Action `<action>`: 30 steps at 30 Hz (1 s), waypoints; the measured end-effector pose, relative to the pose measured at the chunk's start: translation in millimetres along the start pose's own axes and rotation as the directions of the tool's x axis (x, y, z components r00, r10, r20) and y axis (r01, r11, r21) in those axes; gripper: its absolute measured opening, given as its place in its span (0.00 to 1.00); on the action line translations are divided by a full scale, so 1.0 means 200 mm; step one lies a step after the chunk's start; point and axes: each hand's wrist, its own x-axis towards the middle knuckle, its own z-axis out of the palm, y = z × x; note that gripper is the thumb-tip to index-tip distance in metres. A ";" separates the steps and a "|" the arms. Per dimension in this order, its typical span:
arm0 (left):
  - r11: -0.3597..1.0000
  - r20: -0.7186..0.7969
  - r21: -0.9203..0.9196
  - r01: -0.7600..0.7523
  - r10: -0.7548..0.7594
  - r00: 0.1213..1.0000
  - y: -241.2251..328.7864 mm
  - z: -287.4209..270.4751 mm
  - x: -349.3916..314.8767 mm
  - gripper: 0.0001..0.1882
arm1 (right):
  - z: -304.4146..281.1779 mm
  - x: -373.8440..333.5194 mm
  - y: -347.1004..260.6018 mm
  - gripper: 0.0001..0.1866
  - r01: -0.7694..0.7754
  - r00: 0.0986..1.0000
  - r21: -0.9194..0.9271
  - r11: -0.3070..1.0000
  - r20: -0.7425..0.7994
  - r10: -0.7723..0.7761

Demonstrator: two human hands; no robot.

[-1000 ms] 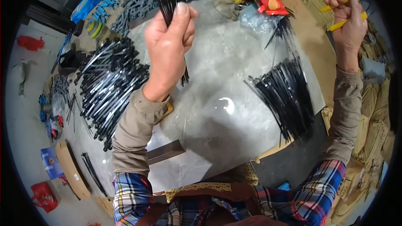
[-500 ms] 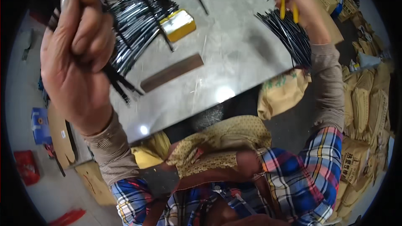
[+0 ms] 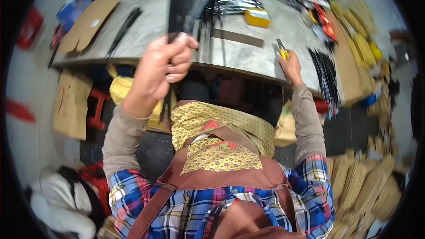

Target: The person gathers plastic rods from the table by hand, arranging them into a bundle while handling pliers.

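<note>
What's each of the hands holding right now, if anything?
Left hand: closed, holding a bundle of black ties.
Right hand: closed, holding yellow-handled pliers.

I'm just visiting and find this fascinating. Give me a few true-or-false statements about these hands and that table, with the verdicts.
1. The left hand grips a bundle of thin dark strips. True.
2. The right hand is empty. False: it holds a yellow-handled tool.
3. A dark flat bar lies on the table. True.
4. The yellow box is in the left hand. False: it sits on the table.
</note>
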 end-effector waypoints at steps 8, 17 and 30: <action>0.998 -0.113 -0.048 0.038 -0.043 0.993 -0.03 0.04 -0.19 0.13 | -0.02 0.06 -0.26 0.29 -0.032 0.988 0.087 0.996 -0.147 0.044; 0.996 -0.228 0.090 -0.011 0.032 0.973 -0.07 0.21 -0.14 0.16 | -0.03 0.23 -0.20 0.32 -0.020 0.977 0.121 0.992 -0.209 0.045; 1.000 -0.279 0.008 -0.007 0.009 0.960 -0.23 0.38 0.10 0.17 | 0.23 0.30 -0.27 0.37 0.102 0.976 0.031 0.994 -0.195 -0.094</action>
